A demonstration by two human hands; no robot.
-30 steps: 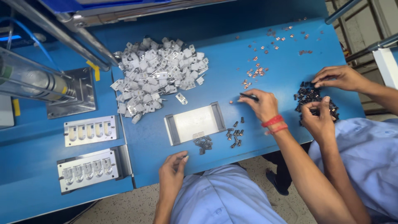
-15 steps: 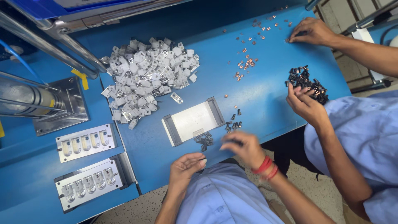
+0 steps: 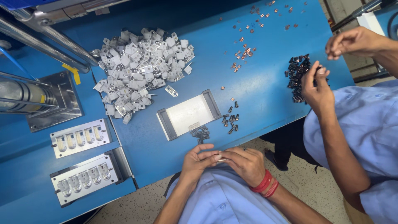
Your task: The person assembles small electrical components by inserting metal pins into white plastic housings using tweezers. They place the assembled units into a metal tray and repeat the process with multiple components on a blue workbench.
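My left hand (image 3: 198, 159) and my right hand (image 3: 245, 164), which wears red bangles at the wrist, meet at the near edge of the blue table (image 3: 265, 95). Their fingertips pinch a small metal part (image 3: 222, 159) between them. Just beyond them lie a few small black parts (image 3: 200, 132), more black parts (image 3: 230, 120), and a flat grey tray (image 3: 188, 114). A big pile of white and silver clips (image 3: 141, 62) sits further back on the left.
A co-worker in a light blue shirt sits at the right, one hand (image 3: 317, 89) over a heap of black parts (image 3: 297, 74), the other hand (image 3: 352, 41) raised. Copper bits (image 3: 244, 52) are scattered far back. Two metal jig plates (image 3: 78, 137) (image 3: 85, 178) and a press cylinder (image 3: 25, 95) stand left.
My right hand has drawn back from the black parts on the table to the near edge and joined my left hand. The co-worker's far hand has lifted off the table.
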